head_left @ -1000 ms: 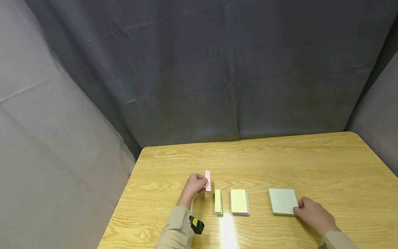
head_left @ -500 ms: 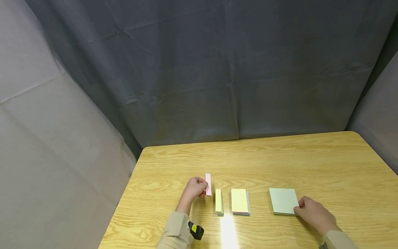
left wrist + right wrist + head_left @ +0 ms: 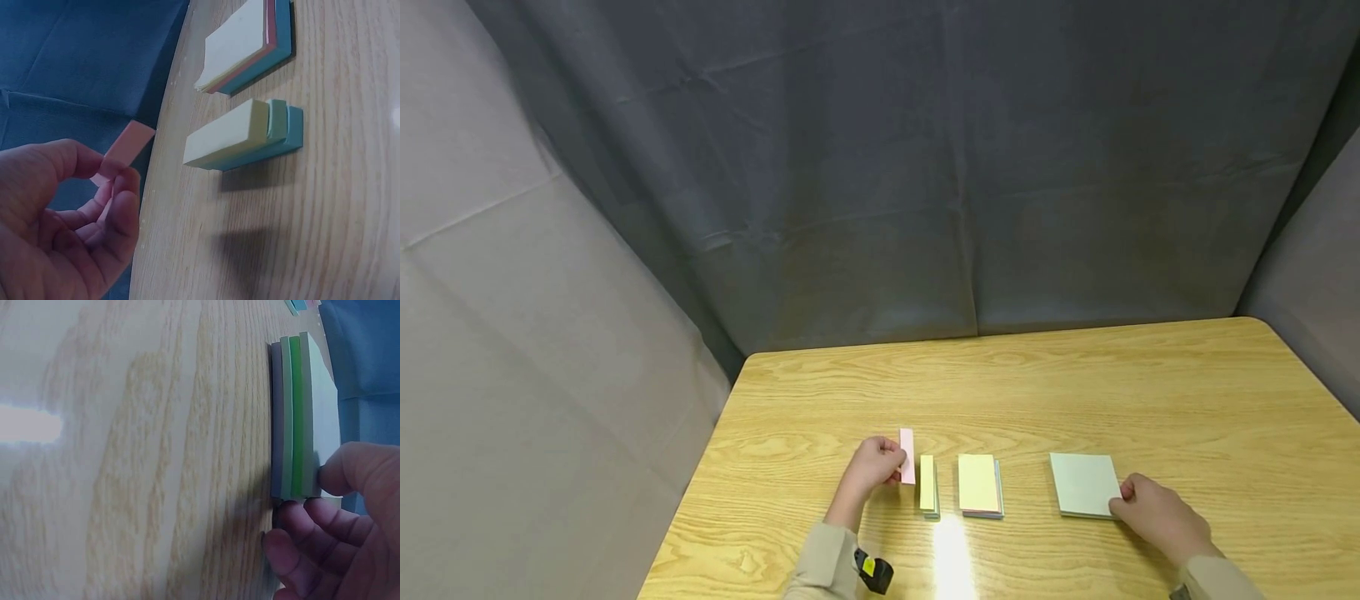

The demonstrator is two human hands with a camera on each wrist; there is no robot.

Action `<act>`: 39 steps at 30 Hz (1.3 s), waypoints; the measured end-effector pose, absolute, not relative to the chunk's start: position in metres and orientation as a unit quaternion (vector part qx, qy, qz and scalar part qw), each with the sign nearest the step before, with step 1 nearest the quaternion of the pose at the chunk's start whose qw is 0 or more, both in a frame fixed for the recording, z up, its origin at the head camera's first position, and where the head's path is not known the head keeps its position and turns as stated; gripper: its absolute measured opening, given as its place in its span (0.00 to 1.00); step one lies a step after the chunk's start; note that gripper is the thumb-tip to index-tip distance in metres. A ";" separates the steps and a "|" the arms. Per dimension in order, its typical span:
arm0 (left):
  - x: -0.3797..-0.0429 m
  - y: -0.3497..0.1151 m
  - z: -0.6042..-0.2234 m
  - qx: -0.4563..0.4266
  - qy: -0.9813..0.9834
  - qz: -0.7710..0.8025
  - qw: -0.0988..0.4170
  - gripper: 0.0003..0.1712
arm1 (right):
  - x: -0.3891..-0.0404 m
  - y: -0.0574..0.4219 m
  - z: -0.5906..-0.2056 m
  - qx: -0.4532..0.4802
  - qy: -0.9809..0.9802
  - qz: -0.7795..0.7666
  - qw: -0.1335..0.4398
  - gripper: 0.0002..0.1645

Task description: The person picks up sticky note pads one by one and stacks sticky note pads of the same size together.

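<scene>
My left hand (image 3: 874, 467) pinches a narrow pink sticky note pad (image 3: 907, 446) between thumb and fingers. In the left wrist view this pad (image 3: 130, 144) is held above the table, apart from the narrow stack. That stack of slim sticky note pads (image 3: 927, 483), yellow over green and blue, lies just to its right. On the far right my right hand (image 3: 1163, 515) grips the near right corner of a square stack of sticky note pads (image 3: 1082, 483). The right wrist view shows its thumb on the pale top pad (image 3: 324, 406) and the fingers against the side.
Between the narrow and square stacks lies a medium stack of sticky notes (image 3: 977, 483), yellow on top with pink and blue below. All rest on a wooden table (image 3: 1037, 392). Dark cloth (image 3: 880, 183) hangs behind it, and light cloth (image 3: 550, 350) hangs at the left.
My left hand has come nearer to me and slightly right with the pink sticky note pad, closer to the narrow stack. The right hand and the stacks have stayed put.
</scene>
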State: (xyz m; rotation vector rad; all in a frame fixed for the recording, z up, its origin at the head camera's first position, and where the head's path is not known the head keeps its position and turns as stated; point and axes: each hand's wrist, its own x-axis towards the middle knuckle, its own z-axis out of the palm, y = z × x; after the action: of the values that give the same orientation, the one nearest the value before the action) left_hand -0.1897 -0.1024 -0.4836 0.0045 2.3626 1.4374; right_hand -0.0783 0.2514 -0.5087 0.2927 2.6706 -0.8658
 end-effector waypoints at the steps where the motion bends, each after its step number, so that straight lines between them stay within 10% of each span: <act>1: -0.189 -0.102 -0.485 0.002 0.839 0.511 0.188 0.07 | -0.078 0.251 -0.509 0.103 0.934 -0.303 0.159 0.16; 39: -0.166 -0.083 -0.507 0.015 0.864 0.467 0.187 0.03 | -0.079 0.253 -0.512 0.107 0.930 -0.307 0.170 0.18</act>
State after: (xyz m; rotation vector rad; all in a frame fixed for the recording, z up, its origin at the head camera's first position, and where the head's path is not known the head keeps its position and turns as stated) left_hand -0.1661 -0.0827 -0.5067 0.0436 2.4336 1.3134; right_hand -0.0792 0.2531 -0.5124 0.3026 2.6421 -0.8732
